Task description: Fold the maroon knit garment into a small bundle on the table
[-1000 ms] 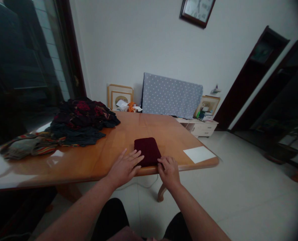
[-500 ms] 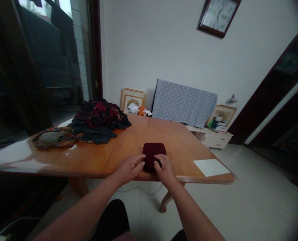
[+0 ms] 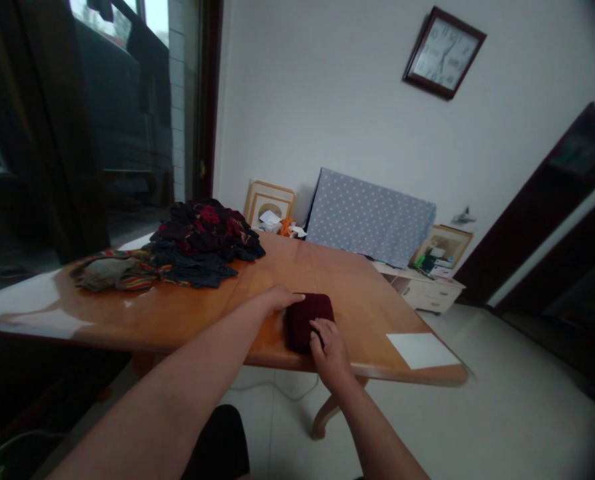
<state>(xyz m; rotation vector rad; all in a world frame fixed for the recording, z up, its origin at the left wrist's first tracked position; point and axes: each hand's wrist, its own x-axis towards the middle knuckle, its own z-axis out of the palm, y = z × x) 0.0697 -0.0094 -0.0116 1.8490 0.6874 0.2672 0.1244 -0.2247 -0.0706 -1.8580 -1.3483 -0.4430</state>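
A: Room?
B: White wall, wall clock [image 3: 444, 53] up right. Polka-dot cover [image 3: 370, 217] leans at the back, picture frame [image 3: 269, 205] to its left, white drawer unit [image 3: 427, 295] to its right. Tall glass door [image 3: 127, 120] on the left.

A: Surface?
B: Wooden table [image 3: 362, 313]. Pile of dark clothes [image 3: 202, 240] with red pattern on the left, striped cloth [image 3: 112, 273] touching it. White paper sheet [image 3: 421, 351] lies by the near right corner.

A: Main item?
B: Folded maroon cloth [image 3: 310, 322], flat on the table near the front edge, between the pile and the paper.

A: Left hand [image 3: 276, 300]?
B: Open, palm down, fingers extended. Fingertips [image 3: 297, 297] at the cloth's left side. Touching or just beside, can't tell.

A: Right hand [image 3: 330, 352]?
B: On the cloth's near end, fingers [image 3: 321, 328] curled over its top. Contact yes. Actual grip or just resting, can't tell from this view.
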